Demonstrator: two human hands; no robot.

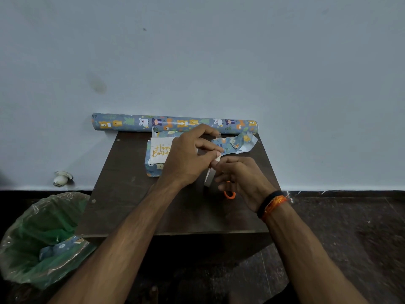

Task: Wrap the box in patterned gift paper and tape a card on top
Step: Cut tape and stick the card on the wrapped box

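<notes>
Off the table's left edge, on the floor: a bin lined with a green bag (32,235), a patterned offcut (63,246) lying inside. Along the far edge of the table (122,207), against the wall, a roll of gift paper (135,122), overhanging the far left corner. Just in front of it, toward the far edge and left of centre: the wrapped box (153,168), with the "Happy Birthday" card (160,151) lying on top, its right part hidden behind the left hand (186,159).

Left hand curled, thumb and fingers pinching a short pale strip, probably tape (218,160). Right hand (238,178) just beside, fingers curled, pinching the same strip from below; something white (208,178) under the two hands, perhaps a tape dispenser, too hidden to tell. Orange scissor handle (229,194) peeking out beneath the right hand. Near the far right corner, a crumpled paper scrap (236,143).

Card apparently not yet taped down. Risks, as a judgement: tape folding onto itself or sticking to fingers while passed between hands; card sliding askew when pressed, nothing holding it; strip landing over the lettering.
</notes>
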